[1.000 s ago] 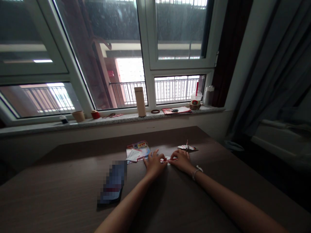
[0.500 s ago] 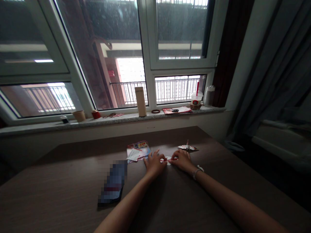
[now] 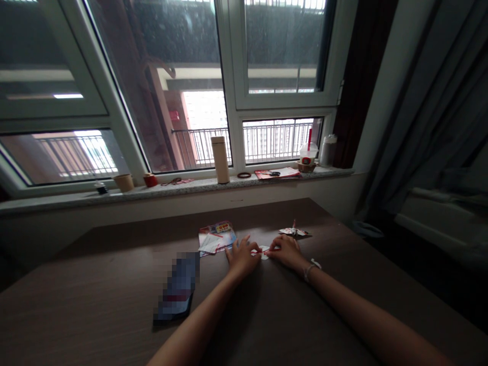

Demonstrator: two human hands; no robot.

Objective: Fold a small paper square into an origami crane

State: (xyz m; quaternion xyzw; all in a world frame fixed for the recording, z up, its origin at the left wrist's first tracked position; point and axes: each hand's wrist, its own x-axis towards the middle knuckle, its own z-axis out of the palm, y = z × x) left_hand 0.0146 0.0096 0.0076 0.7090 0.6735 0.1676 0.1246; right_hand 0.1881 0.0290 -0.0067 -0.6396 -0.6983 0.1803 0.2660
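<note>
A small white and red piece of paper [image 3: 264,252] lies on the brown table [image 3: 125,264] between my two hands. Thumb and index finger of my left hand [image 3: 243,255] pinch its left side, while the other fingers spread outward. On the right side of the paper, the fingertips of my right hand [image 3: 286,251] are closed on it. A folded paper crane [image 3: 294,231] stands just beyond my right hand. Printed papers [image 3: 217,238] with a white sheet on top lie to the left of my left hand.
A dark phone [image 3: 177,287] lies left of my left forearm. Along the windowsill [image 3: 183,189] stand a beige bottle [image 3: 220,160], a drink cup with a red straw [image 3: 308,155], a grey flask [image 3: 328,151], a brown cup [image 3: 124,182] and papers with scissors [image 3: 274,174].
My right fingertips have shifted very slightly at the paper. My left hand and the other objects stay where they were.
</note>
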